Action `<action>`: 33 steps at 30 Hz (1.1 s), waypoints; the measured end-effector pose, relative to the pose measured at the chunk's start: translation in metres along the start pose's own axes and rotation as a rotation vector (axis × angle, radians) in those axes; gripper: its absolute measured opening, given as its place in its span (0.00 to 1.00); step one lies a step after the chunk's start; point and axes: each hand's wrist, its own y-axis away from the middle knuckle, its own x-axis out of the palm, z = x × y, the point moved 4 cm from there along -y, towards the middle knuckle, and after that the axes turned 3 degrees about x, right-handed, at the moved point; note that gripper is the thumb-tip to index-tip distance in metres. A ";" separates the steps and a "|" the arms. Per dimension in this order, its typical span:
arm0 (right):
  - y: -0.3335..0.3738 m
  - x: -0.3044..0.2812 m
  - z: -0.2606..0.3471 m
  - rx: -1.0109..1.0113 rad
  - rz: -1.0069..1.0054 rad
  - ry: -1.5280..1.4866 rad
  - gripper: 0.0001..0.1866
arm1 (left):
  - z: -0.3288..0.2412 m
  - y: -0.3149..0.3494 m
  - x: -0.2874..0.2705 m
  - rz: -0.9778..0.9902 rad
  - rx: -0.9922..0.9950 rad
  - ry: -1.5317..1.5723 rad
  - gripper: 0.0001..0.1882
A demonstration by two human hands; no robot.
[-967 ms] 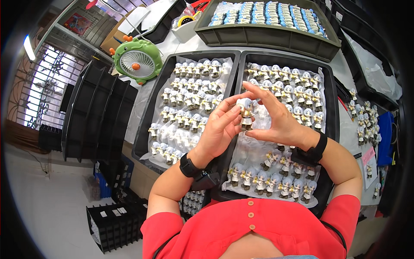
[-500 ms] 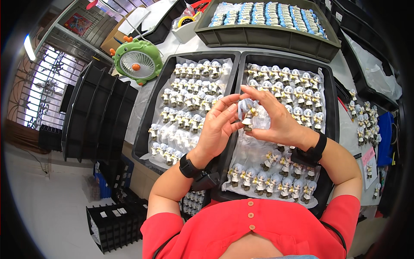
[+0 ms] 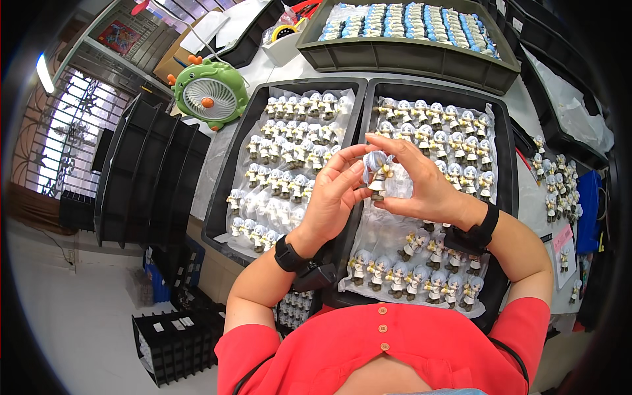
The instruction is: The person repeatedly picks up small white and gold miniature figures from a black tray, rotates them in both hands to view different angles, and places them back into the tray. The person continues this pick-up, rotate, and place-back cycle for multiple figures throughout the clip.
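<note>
My left hand [image 3: 337,187] pinches a figurine [image 3: 376,176] over the left side of the right tray [image 3: 509,158]; my right hand [image 3: 424,181] curves half-open around it, contact unclear — loose fingertips could drop it.

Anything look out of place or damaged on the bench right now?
The figurines at far right sit in a loose cluster on the table, unlike the rows in the right-hand tray. No spill shows; fine damage is too small to judge.
</note>
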 end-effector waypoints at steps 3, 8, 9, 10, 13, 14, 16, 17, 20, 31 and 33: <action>0.000 0.000 0.000 0.000 0.000 0.000 0.45 | 0.000 0.000 0.000 0.005 0.001 0.003 0.19; 0.000 0.000 0.000 0.002 0.001 0.003 0.45 | 0.001 0.000 0.001 0.010 -0.004 0.008 0.19; 0.000 0.000 0.000 0.000 -0.001 0.005 0.45 | 0.001 0.000 0.001 0.015 -0.006 0.009 0.19; 0.000 0.000 0.000 0.004 0.001 0.002 0.44 | 0.001 0.000 0.001 0.019 -0.008 0.011 0.19; 0.000 0.000 0.001 0.012 0.005 -0.001 0.44 | 0.002 0.000 0.003 0.008 -0.013 0.015 0.19; 0.000 0.000 0.000 0.012 0.005 0.002 0.44 | 0.002 0.000 0.003 0.005 -0.014 0.013 0.19; 0.000 0.000 0.000 0.013 0.007 0.003 0.44 | 0.002 0.000 0.003 -0.001 -0.015 0.008 0.19; 0.000 0.000 0.000 0.014 0.007 0.000 0.44 | 0.002 -0.001 0.003 0.000 -0.017 0.008 0.19; 0.000 0.000 -0.001 0.017 0.012 -0.005 0.44 | 0.003 -0.001 0.002 0.001 -0.023 0.005 0.19; 0.001 0.001 -0.001 0.027 0.016 -0.046 0.45 | 0.008 -0.001 0.001 0.018 -0.042 0.011 0.20; 0.001 0.002 -0.002 0.023 0.008 -0.045 0.45 | 0.005 0.000 0.005 0.047 -0.040 0.023 0.21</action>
